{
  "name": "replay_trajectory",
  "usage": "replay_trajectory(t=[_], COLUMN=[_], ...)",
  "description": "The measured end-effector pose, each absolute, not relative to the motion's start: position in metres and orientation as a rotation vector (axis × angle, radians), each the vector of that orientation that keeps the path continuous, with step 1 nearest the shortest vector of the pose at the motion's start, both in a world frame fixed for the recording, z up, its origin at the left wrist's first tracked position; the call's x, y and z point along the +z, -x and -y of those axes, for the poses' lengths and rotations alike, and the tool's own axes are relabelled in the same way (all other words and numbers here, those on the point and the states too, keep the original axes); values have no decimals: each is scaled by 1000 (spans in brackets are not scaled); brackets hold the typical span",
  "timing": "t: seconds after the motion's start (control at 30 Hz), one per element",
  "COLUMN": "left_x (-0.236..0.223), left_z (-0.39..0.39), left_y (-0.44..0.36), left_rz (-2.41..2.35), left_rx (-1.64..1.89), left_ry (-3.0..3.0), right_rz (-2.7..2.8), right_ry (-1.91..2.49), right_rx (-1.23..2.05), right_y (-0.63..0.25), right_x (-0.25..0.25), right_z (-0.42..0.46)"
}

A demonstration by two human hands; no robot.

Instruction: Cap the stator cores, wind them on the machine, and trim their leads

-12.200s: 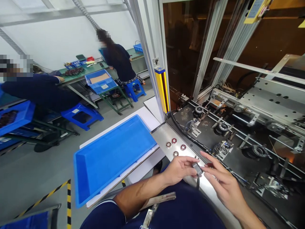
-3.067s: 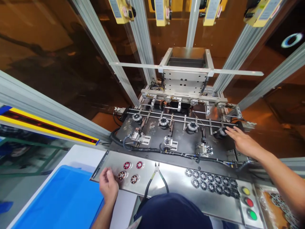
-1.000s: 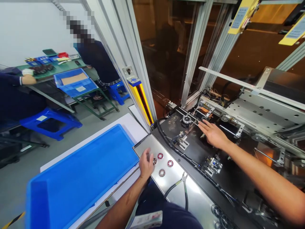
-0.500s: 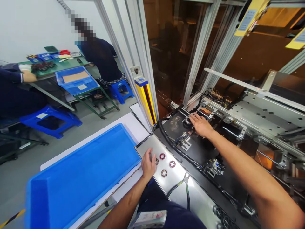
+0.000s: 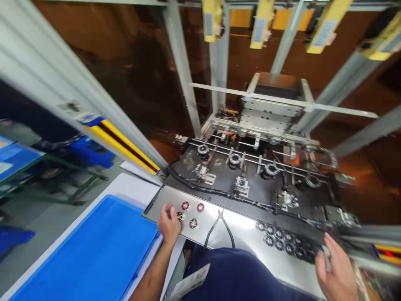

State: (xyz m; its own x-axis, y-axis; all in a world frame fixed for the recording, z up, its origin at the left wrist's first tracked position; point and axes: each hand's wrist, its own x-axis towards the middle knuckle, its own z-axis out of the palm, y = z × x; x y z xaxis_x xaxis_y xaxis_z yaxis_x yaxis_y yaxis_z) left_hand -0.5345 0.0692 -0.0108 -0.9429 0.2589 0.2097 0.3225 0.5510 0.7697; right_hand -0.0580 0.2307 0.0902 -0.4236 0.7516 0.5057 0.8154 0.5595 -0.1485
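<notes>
My left hand (image 5: 169,223) rests at the left end of the metal tray (image 5: 247,234), its fingers loosely bent and thumb apart. Beside its thumb lies one of several small round motor stators with red or copper-coloured windings (image 5: 193,223). Diagonal pliers (image 5: 220,215) with dark handles lie jaws-away on the tray, handles spread. At the tray's right end hovers my right hand (image 5: 338,269), thumb and fingers apart, close to rows of dark round ring-shaped parts (image 5: 288,247). Motion blurs that hand a little, and I see no part held in it.
Behind the tray is a black machine bed (image 5: 219,171) with several round fixtures (image 5: 234,160), rods and cables. A blue bin (image 5: 90,246) stands at the left. Yellow light-curtain posts (image 5: 123,146) and aluminium frame posts (image 5: 184,71) flank the machine.
My right hand has left the machine's left fixture and moved right to the dark ring parts. The view has swung right; my left hand stays by the stators.
</notes>
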Motion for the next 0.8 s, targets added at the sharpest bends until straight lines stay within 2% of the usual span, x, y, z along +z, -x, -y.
replay_trajectory(t=[0.13, 0.3, 0.8], left_x=[-5, 1, -5], left_z=[-72, -77, -74], left_y=[533, 530, 531], left_rz=[2747, 2783, 2813], left_rx=[-1276, -1158, -1013], left_ry=[565, 625, 638], right_rz=[2214, 2168, 1940], right_ry=[1617, 1843, 1737], right_rx=[-216, -151, -319], right_y=[-14, -32, -33], right_x=[37, 13, -13], right_z=[-174, -141, -159])
